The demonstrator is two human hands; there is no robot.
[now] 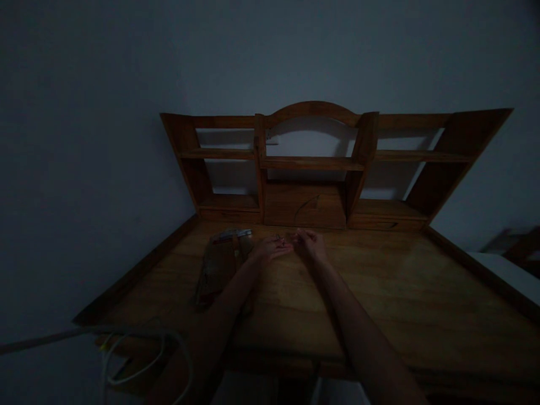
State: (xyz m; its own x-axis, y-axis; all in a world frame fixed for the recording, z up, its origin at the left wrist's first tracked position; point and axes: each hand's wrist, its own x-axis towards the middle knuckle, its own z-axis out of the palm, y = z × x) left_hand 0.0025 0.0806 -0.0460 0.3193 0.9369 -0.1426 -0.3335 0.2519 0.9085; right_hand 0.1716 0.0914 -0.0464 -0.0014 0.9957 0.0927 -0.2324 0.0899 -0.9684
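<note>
Dimly lit, our two hands nearly meet above the surface [400,281], toward its back edge. A small shiny thing [280,242] shows at the fingers of our left hand [270,247], too dark to name. Just beside it, our right hand [312,243] has its fingers bent close together; we cannot tell whether either hand grips anything. Our left forearm partly hides a bag [221,264].

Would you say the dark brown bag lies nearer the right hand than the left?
No, the dark brown bag lies beside the left hand, with the right hand farther away.
</note>
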